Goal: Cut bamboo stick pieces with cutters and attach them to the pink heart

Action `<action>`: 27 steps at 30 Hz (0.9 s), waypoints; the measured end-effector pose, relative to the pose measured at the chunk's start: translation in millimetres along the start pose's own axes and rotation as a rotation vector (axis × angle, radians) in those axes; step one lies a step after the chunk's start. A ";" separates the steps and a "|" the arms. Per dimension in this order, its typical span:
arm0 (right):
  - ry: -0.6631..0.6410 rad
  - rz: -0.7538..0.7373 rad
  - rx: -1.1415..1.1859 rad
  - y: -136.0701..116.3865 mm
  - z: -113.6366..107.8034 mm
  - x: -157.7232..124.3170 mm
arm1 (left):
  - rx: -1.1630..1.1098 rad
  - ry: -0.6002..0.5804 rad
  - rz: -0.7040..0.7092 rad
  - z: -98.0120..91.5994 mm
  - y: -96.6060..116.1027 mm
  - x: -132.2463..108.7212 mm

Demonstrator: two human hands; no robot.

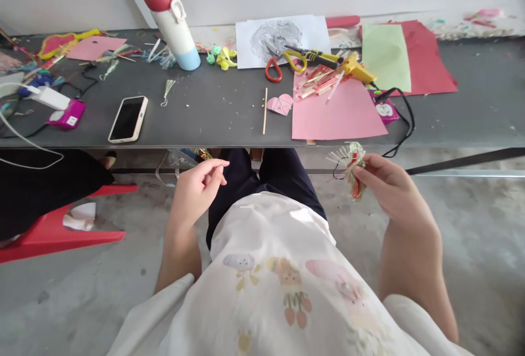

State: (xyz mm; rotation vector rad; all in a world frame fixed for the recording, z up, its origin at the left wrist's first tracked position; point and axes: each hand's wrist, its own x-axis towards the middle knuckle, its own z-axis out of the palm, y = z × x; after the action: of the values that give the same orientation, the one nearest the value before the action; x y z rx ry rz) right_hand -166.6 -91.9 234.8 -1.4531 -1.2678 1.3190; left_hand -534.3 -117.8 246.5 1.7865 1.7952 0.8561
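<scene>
My right hand (388,186) is closed round a small fringed paper tassel (351,165) of pale green, cream and red strips, held below the front edge of the dark table (213,115). My left hand (197,186) hovers over my lap with its fingers loosely curled and thumb close to the fingertips; I see nothing in it. On the table just ahead lie a pink paper sheet (336,112), a folded pink heart (280,104), a thin wooden stick (264,111) and a heap of cut strips (318,83).
A yellow glue gun (357,67) with black cord, scissors (283,60), a printed drawing (279,39), green and red paper (394,55), a white bottle (174,22), a phone (128,118) and craft scraps lie on the table. A red chair (61,230) stands left.
</scene>
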 end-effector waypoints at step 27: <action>0.417 0.024 -0.025 45.8 -98.4 -54.9 | 0.079 -0.383 0.059 29.6 0.3 3.2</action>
State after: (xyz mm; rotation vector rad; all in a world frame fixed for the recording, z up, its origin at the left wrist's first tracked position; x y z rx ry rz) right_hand -60.0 -147.6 216.7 -1.6591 -0.9963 0.9493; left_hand -513.2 -111.5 226.4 1.9077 1.5521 0.4285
